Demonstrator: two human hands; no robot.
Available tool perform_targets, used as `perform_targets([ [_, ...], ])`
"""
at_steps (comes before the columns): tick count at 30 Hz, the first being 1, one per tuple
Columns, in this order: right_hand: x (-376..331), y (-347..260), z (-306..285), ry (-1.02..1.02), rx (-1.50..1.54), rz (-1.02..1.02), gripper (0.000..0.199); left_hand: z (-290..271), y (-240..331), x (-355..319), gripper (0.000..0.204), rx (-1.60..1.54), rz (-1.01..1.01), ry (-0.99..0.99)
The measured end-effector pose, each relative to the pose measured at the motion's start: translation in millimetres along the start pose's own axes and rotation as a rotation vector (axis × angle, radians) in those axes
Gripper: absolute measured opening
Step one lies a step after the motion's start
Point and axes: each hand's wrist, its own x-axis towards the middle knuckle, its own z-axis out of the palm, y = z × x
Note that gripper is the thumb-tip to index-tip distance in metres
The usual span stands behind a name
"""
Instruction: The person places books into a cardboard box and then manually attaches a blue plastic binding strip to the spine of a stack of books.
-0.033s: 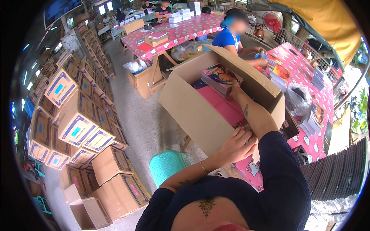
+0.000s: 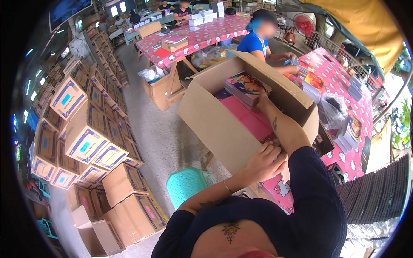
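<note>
A big open cardboard box (image 2: 215, 124) stands tilted on the edge of a table in front of me. Inside lie pink flat packs (image 2: 245, 116) and a stack of colourful books (image 2: 245, 84). My right hand (image 2: 261, 98) reaches deep into the box and grips the near end of that stack; the books hide most of its fingers. My left hand (image 2: 264, 163) curls over the box's near rim, close to my right elbow.
A teal plastic stool (image 2: 185, 182) stands below the box. Stacked cartons (image 2: 86, 137) line the left side. A person in a blue shirt (image 2: 258, 43) works across the red patterned table (image 2: 344, 90), which holds more books and bags. Another red table (image 2: 202, 34) stands behind.
</note>
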Motion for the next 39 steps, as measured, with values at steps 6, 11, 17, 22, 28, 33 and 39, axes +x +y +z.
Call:
perform_targets([
  [6,85.1,-43.8,-72.6,0.108,-0.051,-0.059,0.049,6.7,15.6,16.3,0.035,-0.094,0.099,0.048],
  [11,27.2,19.5,-3.2,0.028,-0.062,0.010,0.038,2.0,-4.2,-7.5,0.037,0.013,-0.028,-0.001],
  [17,42.5,-8.3,-27.6,0.171,-0.012,-0.037,0.027,8.1,3.0,1.3,0.039,-0.045,0.021,0.001],
  [22,49.5,-16.7,-42.5,0.167,0.002,0.013,0.029,9.8,4.8,2.3,0.040,-0.053,0.043,-0.009],
  [28,33.8,-5.4,-35.5,0.123,-0.062,-0.049,0.031,4.4,2.1,1.3,0.040,-0.049,0.031,-0.042],
  [33,29.7,-8.8,-31.7,0.125,-0.037,-0.078,0.038,6.2,1.2,2.1,0.039,-0.046,0.039,-0.022],
  [39,44.3,12.0,-14.1,0.171,-0.018,0.004,0.050,0.2,-4.3,-4.8,0.037,0.015,-0.016,-0.005],
])
